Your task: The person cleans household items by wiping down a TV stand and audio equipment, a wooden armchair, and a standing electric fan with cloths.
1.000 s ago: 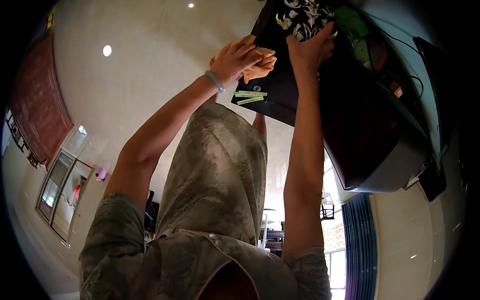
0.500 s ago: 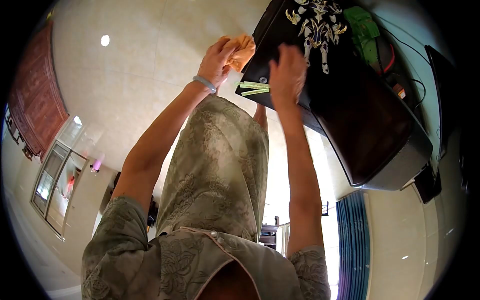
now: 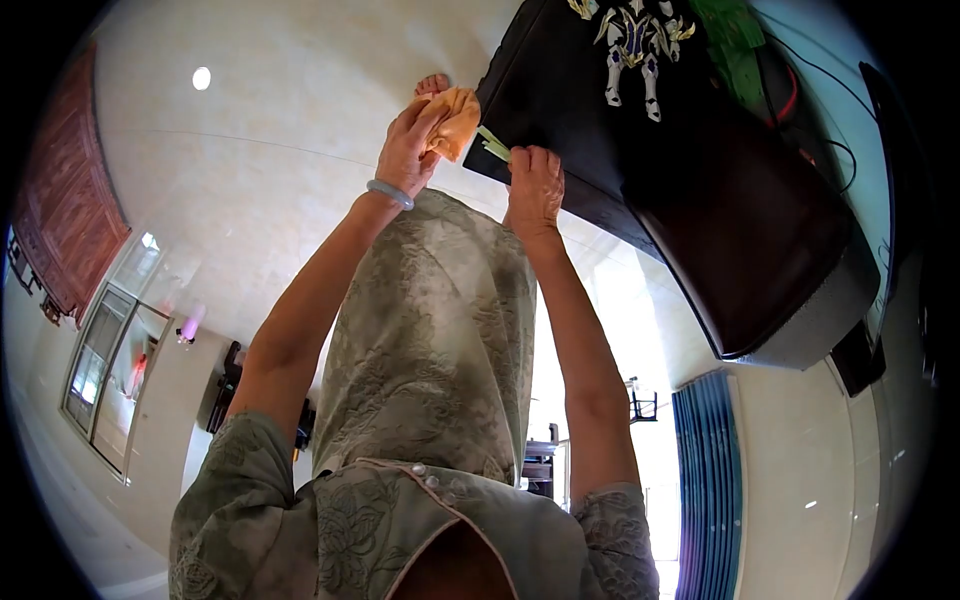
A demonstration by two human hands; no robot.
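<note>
My left hand [image 3: 408, 150] is closed around a crumpled orange cloth [image 3: 457, 122], held beside the corner of a dark, glossy cabinet top [image 3: 560, 110]. A jade-like bangle [image 3: 390, 194] circles that wrist. At the same corner, the curled fingers of my right hand [image 3: 537, 185] pinch the near end of some pale green strips [image 3: 493, 144]. Their far ends stick out past my fingertips toward the cloth. Farther back on the dark top lies a white, gold and purple armoured toy figure [image 3: 636, 50], partly cut off by the view's edge.
A bright green object [image 3: 730, 50] and loose cables [image 3: 812, 75] sit behind the figure. At right stands a dark screen [image 3: 880, 200]. Blue curtains [image 3: 708, 470] hang lower right. Pale tiled floor [image 3: 270, 90] spreads to the left, with a reddish wooden cabinet [image 3: 68, 180] beyond.
My right hand has come down and left from over the cabinet top and closed on the green strips, which now lie slanted. The left hand with the cloth has shifted slightly left and down.
</note>
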